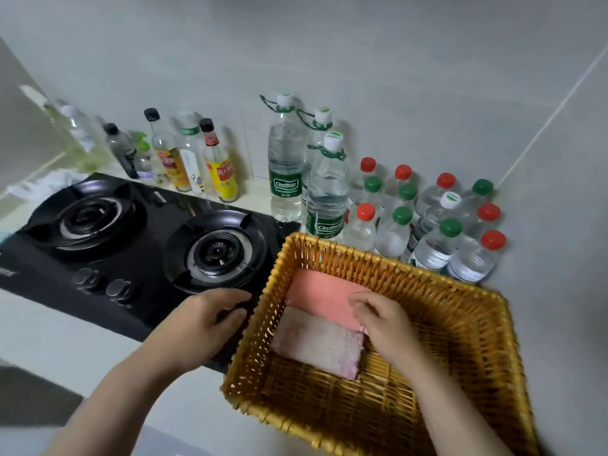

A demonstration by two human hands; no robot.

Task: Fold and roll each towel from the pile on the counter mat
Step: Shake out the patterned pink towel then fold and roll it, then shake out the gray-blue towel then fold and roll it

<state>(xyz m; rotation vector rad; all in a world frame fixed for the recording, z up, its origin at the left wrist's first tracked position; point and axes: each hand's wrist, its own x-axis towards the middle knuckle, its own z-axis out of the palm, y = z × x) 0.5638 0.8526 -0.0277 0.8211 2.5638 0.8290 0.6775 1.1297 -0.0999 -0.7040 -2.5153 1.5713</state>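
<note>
The left hand (210, 319) reaches in from the lower left, palm down, over the near right corner of the gas stove (131, 245); its fingers are loosely curled and hold nothing; the fingertips sit just beside the left wall of the wicker basket (444, 301). The gas stove is black, has two burners and two knobs, and rests on the pale counter (65, 340). Behind the stove, condiment bottles (184, 159) stand upright in a row against the tiled wall; to their right stand three large water bottles (285, 166) with white caps and green labels. The basket occupies the lower right area. Inside it, at the left end, lie two folded towels side by side and touching: the pink towel (322, 291) on the far side, the white towel (316, 343) on the near side. The right hand (381, 319) is inside the basket; its fingers are bent, with the tips on the right end of the pink towel; whether they pinch the cloth or only press on it cannot be told. Behind the basket, to the right, small bottles (427, 218) with red and green caps stand clustered in the wall corner.
</note>
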